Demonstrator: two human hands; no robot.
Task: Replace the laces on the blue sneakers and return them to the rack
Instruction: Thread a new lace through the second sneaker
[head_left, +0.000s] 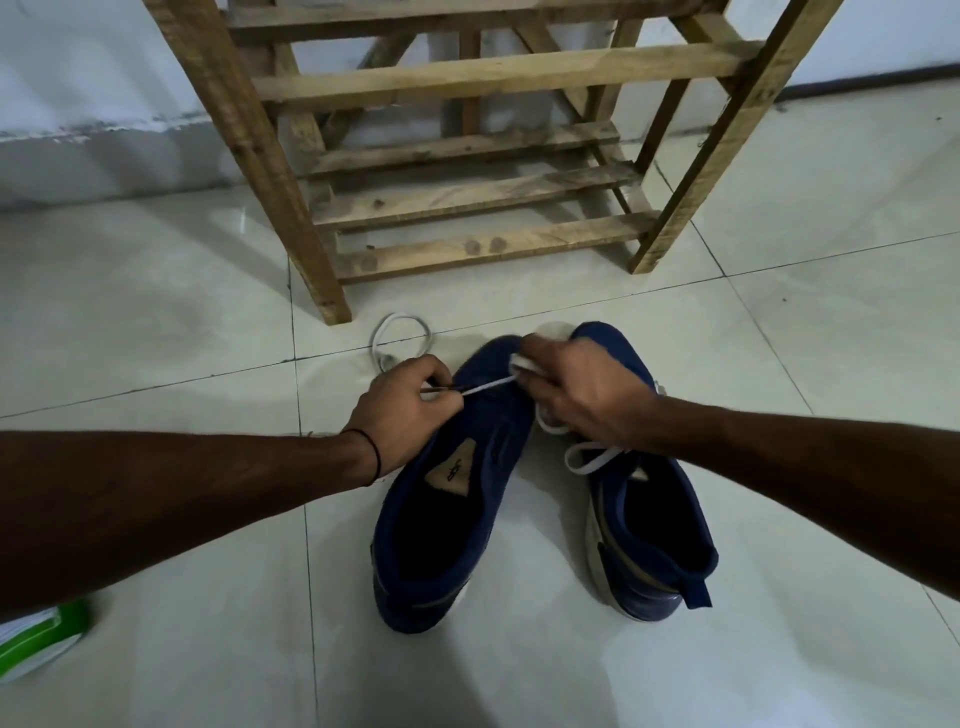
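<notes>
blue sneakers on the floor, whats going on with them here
A person is lacing the blue sneakers on the tiled floor in front of a wooden rack. The left hand pinches a white lace stretched across the left sneaker to the right hand, which grips its other part near the toe. The right sneaker carries loose white lace at its tongue. Another white lace lies looped on the floor. The rack's visible shelves hold no shoes.

- Glossy pale tiled floor (779, 364) with dark grout lines, beneath both hands.
- Green-and-white object (36, 642), near-left of the left hand.
- White wall (93, 67) beyond.
</notes>
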